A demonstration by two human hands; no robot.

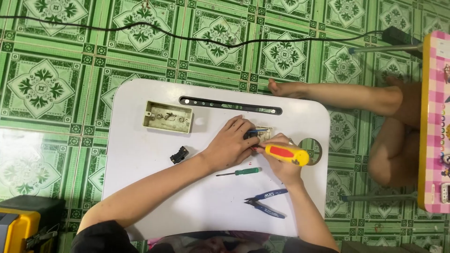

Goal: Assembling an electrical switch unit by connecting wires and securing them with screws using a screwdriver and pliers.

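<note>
My left hand presses down on a small cream switch plate with a black part and wires, near the right side of the white lap table. My right hand grips a screwdriver with a yellow and red handle, its tip pointing left into the plate under my left fingers. The plate is mostly hidden by both hands.
A cream open back box lies at the table's upper left, a small black part below it. A green-handled screwdriver and blue-handled cutters lie near my wrists. Another person's legs and a pink table are at the right.
</note>
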